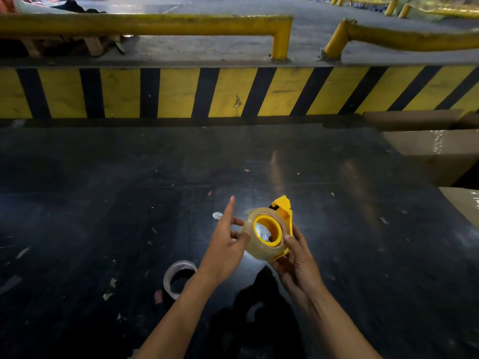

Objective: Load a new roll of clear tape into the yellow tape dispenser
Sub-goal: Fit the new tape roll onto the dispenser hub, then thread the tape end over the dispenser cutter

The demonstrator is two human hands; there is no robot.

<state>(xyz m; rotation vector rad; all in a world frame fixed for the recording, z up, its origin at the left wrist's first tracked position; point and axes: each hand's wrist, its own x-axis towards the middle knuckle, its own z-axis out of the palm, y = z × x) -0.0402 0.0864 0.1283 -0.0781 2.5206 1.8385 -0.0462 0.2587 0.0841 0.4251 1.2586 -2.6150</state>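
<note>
A roll of clear tape (255, 248) sits on the round hub of the yellow tape dispenser (283, 207), held above the dark table. My right hand (298, 265) grips the dispenser from below and the right, thumb on the roll's side. My left hand (225, 244) touches the roll's left edge with thumb and bent fingers while its index finger points up and away. An empty tape core (178, 278) lies on the table below my left forearm.
The black table (103, 203) carries small scraps of tape and paper. A yellow-and-black striped barrier (233, 92) runs along its far edge, with yellow railings (145, 24) behind. Cardboard boxes (435, 149) stand at the right side.
</note>
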